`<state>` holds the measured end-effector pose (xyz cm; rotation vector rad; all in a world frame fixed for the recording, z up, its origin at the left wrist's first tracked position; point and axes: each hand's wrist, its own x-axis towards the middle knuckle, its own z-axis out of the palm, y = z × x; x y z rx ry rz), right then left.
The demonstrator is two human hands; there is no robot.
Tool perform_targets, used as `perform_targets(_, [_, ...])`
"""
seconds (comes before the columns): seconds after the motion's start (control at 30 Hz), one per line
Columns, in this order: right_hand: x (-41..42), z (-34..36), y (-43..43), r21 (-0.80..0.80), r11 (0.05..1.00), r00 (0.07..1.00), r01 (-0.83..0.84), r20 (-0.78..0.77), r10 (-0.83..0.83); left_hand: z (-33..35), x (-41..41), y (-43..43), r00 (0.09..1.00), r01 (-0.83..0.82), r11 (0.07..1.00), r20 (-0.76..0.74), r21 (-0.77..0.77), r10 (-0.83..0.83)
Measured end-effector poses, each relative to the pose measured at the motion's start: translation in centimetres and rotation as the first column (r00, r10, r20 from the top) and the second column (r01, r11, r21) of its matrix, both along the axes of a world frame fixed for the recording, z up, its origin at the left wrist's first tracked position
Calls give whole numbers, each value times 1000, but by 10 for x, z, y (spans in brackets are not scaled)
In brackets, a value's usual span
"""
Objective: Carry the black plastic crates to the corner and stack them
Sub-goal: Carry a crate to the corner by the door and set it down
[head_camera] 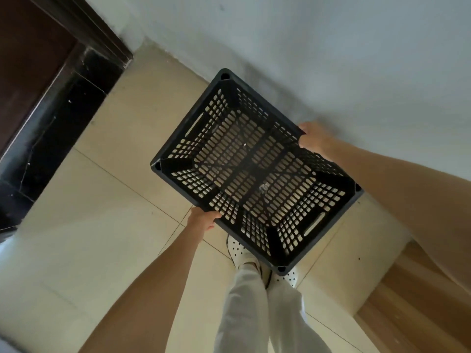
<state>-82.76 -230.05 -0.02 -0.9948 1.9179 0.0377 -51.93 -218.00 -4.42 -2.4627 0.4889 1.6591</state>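
Observation:
An empty black plastic crate (254,169) with slotted walls and floor hangs above the cream tiled floor, seen from above, open side up. My left hand (201,220) grips the rim of its near long side. On the far long side, my right hand (314,138) grips the rim close to the white wall. The crate sits skewed in the view, one corner pointing toward the wall. No other crate shows.
A white wall (331,47) runs behind the crate. A dark wooden door frame (51,85) with black stone trim stands at the left. My white shoes (242,253) and pale trousers are under the crate. Wood-tone flooring (413,307) begins at the right.

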Motion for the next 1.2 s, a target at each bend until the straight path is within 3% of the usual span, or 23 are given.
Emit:
perform_targets(0.4, [9,-57,-22,34,999,1000,10,-18,-10,-31,-1,-11,985,145,989,-91,14,-143])
perform_targets(0.63, [33,-31,-22,52,993,995,-102,26,101,-3,-5,-30,906,416,909,-88,21,-413])
perform_targets(0.73, [52,-11,-21,9,980,980,-198,25,198,21,-5,-34,839,537,833,-26,-133,-544])
perform_targets(0.87, [70,31,-17,-41,932,933,-359,-7,359,65,-9,-40,790,605,716,146,-348,-596])
perform_targets(1.07, [93,122,17,-139,834,845,-534,-100,525,154,-9,-28,736,675,615,308,-409,-603])
perform_targets(1.2, [106,201,72,-129,689,701,-713,-164,694,231,1,24,698,716,576,385,-394,-604])
